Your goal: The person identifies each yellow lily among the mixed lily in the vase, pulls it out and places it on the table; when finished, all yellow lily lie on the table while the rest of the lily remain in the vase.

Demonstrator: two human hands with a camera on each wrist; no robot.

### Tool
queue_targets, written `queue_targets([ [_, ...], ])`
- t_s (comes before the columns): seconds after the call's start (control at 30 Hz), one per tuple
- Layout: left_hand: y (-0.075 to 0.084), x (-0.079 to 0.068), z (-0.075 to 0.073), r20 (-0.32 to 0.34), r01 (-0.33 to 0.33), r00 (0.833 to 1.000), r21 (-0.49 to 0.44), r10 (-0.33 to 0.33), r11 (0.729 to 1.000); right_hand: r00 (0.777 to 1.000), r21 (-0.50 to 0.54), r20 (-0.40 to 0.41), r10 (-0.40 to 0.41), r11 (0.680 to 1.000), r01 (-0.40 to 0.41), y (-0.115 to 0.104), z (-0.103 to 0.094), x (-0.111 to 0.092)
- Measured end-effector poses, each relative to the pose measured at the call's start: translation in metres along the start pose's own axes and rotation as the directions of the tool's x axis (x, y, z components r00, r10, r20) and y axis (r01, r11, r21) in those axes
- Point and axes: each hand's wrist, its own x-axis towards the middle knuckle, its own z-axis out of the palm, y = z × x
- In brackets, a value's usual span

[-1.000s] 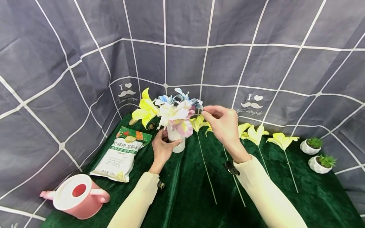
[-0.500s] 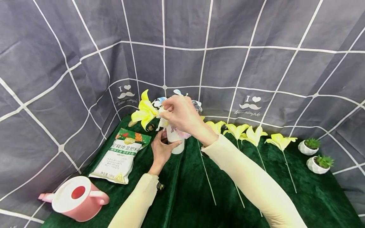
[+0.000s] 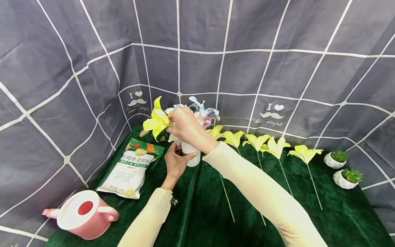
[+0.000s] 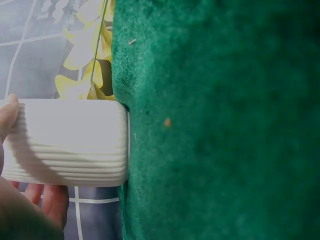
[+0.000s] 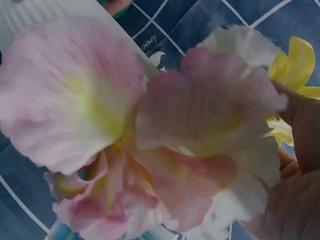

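Note:
My left hand grips a white ribbed vase low on its side, thumb across the front; in the left wrist view the vase lies sideways with fingers on both sides. Blue, white and pink artificial flowers fill its top. My right hand reaches across them and pinches a yellow lily at the base of its bloom, on the vase's left side. The right wrist view has pink and white petals close up, with the hand at the right edge beside the lily.
Several yellow lilies lie in a row on the green cloth to the right. Two small potted succulents stand beyond them. At left are a fertilizer bag and a pink watering can. A grey checked curtain surrounds the table.
My right hand has moved left from the blue petals on the right, over the bouquet, to the yellow lily. My left hand has stayed on the vase.

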Motion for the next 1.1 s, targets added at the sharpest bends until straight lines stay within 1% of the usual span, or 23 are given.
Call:
queue_targets([
  [0.17, 0.001, 0.003, -0.001, -0.005, -0.004, 1.0, 0.006, 0.004, 1.0, 0.998, 0.02, -0.066, -0.016, 1.0, 0.018, 0.003, 0.001, 0.003],
  [0.4, 0.002, 0.006, 0.0, -0.001, -0.01, 1.0, -0.003, 0.01, 1.0, 0.989, 0.128, -0.145, -0.015, 0.991, 0.034, 0.003, -0.006, 0.001],
  [0.47, 0.002, 0.007, 0.0, -0.001, -0.001, 1.0, -0.006, 0.001, 1.0, 0.988, 0.162, -0.151, -0.017, 0.986, 0.042, 0.002, -0.009, 0.0],
  [0.57, 0.003, 0.007, -0.001, 0.001, 0.02, 1.0, -0.016, -0.02, 1.0, 0.99, 0.228, -0.142, 0.0, 0.973, 0.033, 0.0, -0.014, -0.001],
  [0.63, 0.003, 0.007, -0.001, -0.003, 0.03, 1.0, -0.024, -0.03, 0.999, 0.991, 0.286, -0.131, 0.016, 0.958, 0.023, 0.0, -0.017, -0.001],
  [0.7, 0.003, 0.006, -0.001, -0.01, 0.034, 0.999, -0.027, -0.034, 0.999, 0.993, 0.319, -0.119, 0.024, 0.948, 0.015, 0.001, -0.018, -0.001],
  [0.8, 0.002, 0.004, 0.0, -0.018, 0.04, 0.999, -0.018, -0.041, 0.999, 0.994, 0.3, -0.108, 0.016, 0.954, 0.017, 0.005, -0.019, 0.0],
  [0.93, 0.001, 0.003, 0.001, -0.005, 0.059, 0.998, -0.009, -0.059, 0.998, 0.995, 0.208, -0.097, 0.022, 0.978, -0.001, 0.013, -0.018, 0.001],
  [1.03, 0.001, 0.003, 0.002, 0.004, 0.069, 0.998, -0.015, -0.069, 0.998, 0.995, 0.194, -0.092, 0.024, 0.981, -0.006, 0.015, -0.019, 0.001],
  [1.1, 0.0, 0.003, 0.002, 0.005, 0.074, 0.997, -0.015, -0.074, 0.997, 0.995, 0.197, -0.1, 0.011, 0.98, 0.009, 0.016, -0.021, 0.0],
])
